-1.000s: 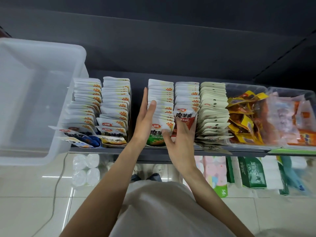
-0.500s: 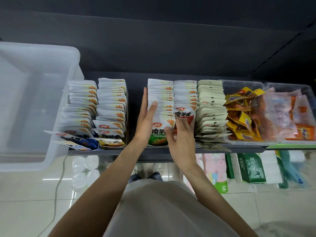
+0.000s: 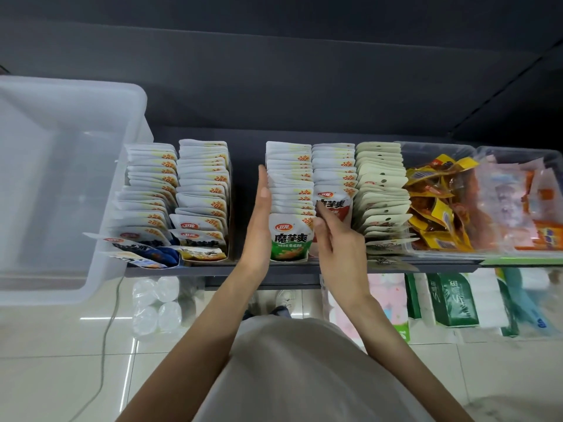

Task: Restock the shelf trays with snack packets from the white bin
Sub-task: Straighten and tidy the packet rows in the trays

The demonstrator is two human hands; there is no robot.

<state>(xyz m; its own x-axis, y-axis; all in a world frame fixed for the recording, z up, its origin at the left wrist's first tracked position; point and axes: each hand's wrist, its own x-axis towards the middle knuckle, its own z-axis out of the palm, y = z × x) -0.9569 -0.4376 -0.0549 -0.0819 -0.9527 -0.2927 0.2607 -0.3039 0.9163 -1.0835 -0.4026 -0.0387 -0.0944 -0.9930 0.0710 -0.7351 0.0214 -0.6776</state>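
Left hand (image 3: 259, 220) flat against green-packet row (image 3: 291, 208), bracing it at shelf front edge (image 3: 213, 267); right hand (image 3: 338, 242) fingers straight, squaring red-packet row (image 3: 333, 190).

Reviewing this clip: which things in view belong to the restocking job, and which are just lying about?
Job: white bin; green packet row, steadied by left hand; red packet row, touched by right hand; packet rows at left.

Lying about: yellow snack tub; tissue packs; plastic cups.
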